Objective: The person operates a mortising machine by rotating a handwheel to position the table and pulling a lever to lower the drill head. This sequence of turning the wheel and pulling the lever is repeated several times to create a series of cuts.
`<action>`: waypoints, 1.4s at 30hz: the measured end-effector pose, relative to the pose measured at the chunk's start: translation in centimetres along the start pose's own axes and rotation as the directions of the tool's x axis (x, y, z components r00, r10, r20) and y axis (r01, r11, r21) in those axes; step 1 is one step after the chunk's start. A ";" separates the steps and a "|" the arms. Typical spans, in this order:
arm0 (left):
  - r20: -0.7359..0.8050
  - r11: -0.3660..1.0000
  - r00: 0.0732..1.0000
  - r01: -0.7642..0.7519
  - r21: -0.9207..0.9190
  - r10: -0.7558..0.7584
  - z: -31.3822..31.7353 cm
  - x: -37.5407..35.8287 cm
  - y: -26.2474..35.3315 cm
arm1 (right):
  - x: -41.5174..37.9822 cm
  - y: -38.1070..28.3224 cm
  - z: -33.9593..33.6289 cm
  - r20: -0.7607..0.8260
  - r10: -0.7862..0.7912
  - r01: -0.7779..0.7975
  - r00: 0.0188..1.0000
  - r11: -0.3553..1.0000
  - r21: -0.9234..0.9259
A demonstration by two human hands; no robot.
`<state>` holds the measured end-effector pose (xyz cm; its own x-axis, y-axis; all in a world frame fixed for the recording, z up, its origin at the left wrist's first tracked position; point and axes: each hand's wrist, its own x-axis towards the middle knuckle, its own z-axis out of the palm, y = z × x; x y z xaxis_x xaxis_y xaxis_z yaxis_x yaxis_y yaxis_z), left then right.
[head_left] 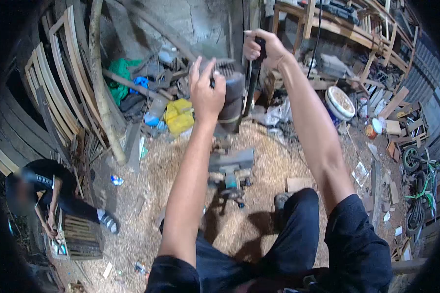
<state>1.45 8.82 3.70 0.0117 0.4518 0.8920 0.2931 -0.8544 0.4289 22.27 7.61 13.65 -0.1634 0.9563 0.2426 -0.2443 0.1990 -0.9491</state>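
Dark cylinder thing (233, 90) up at 12 o'clock, standing roughly upright, kinda blurry, ribbed top, pale band lower down; long black rod (252, 85) at 1 o'clock, slightly tilted, right beside it

Wears a black short-sleeved T-shirt (369, 261), plain and matte where visible. Has the left sleeve (175, 274) toward seven o'clock and the right sleeve (349, 232) at four, both cut wide, ending short of the elbows, the right one creased. Leaves bare a slim left forearm (192, 180) at seven o'clock and a right forearm (312, 110) at two, each tapering toward the wrist. Ends in a bare left hand (208, 94) near twelve o'clock and a bare right hand (269, 48) at one. Wears dark navy trousers (293, 239) toward five o'clock, loosely cut, lightly wrinkled.
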 end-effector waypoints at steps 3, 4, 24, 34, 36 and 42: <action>-0.034 1.000 0.999 0.010 -0.002 -0.010 0.2 -1.2 0.0 | -3.1 1.7 1.2 0.059 -0.177 0.184 0.982 0.973 -0.138; 0.008 0.999 1.000 0.029 0.014 -0.029 0.0 -1.5 0.0 | -3.9 2.2 1.6 0.041 -0.214 0.218 0.976 0.960 -0.177; 0.440 0.944 0.857 0.146 0.295 -0.270 -4.5 -10.9 2.3 | -10.6 7.6 4.8 -0.095 -0.550 0.523 0.830 0.826 -0.208; 0.497 0.916 0.812 0.109 0.387 -0.307 -5.2 -10.6 3.3 | -13.3 9.8 5.8 -0.073 -0.613 0.578 0.787 0.774 -0.257; 0.487 0.912 0.817 0.108 0.395 -0.308 -5.1 -10.6 3.4 | -13.9 10.3 6.0 -0.075 -0.626 0.586 0.776 0.760 -0.283; 0.484 0.904 0.814 0.109 0.414 -0.320 -4.6 -10.5 3.2 | -16.1 11.9 6.9 -0.118 -0.622 0.574 0.774 0.768 -0.284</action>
<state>-2.11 0.20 -3.66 0.3786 0.7659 0.5197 0.6622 -0.6165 0.4260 15.41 -6.84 -0.20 0.1383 0.6414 0.7546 -0.0104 0.7628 -0.6465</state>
